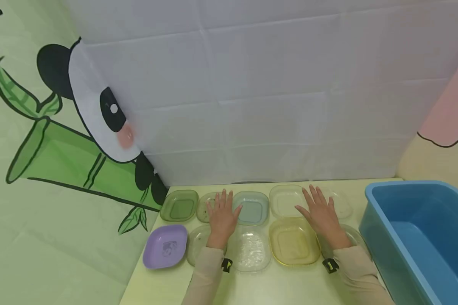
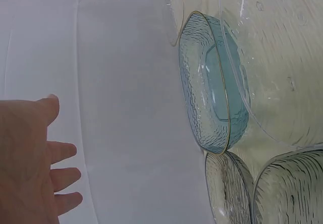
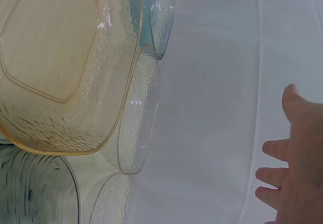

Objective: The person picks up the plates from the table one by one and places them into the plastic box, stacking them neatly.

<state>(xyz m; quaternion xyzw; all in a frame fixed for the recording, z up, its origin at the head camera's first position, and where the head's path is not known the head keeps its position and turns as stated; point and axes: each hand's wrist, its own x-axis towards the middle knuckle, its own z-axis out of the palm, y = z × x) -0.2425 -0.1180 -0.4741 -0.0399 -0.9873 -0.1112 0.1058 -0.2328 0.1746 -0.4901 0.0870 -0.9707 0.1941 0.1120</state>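
Note:
Several square plates with rounded corners lie in two rows on the table. My left hand (image 1: 223, 219) hovers over the left part with fingers spread, holding nothing. Around it are a pale blue plate (image 1: 253, 207), a green plate (image 1: 179, 206), a purple plate (image 1: 165, 247) with a small print, and a clear textured plate (image 1: 251, 252). Fingers extended, my right hand (image 1: 322, 216) is likewise bare, near a yellow plate (image 1: 291, 242) and a clear plate (image 1: 284, 202). It partly hides a greyish plate (image 1: 354, 235). In the left wrist view the blue plate (image 2: 214, 88) stands apart from the hand.
A large blue plastic tub (image 1: 389, 220) stands at the right side of the table. White cloth (image 1: 267, 93) hangs behind the plates. At the left is a green cloth with a panda and bamboo drawing (image 1: 72, 152). Bare tabletop (image 1: 275, 288) shows in front of the plates.

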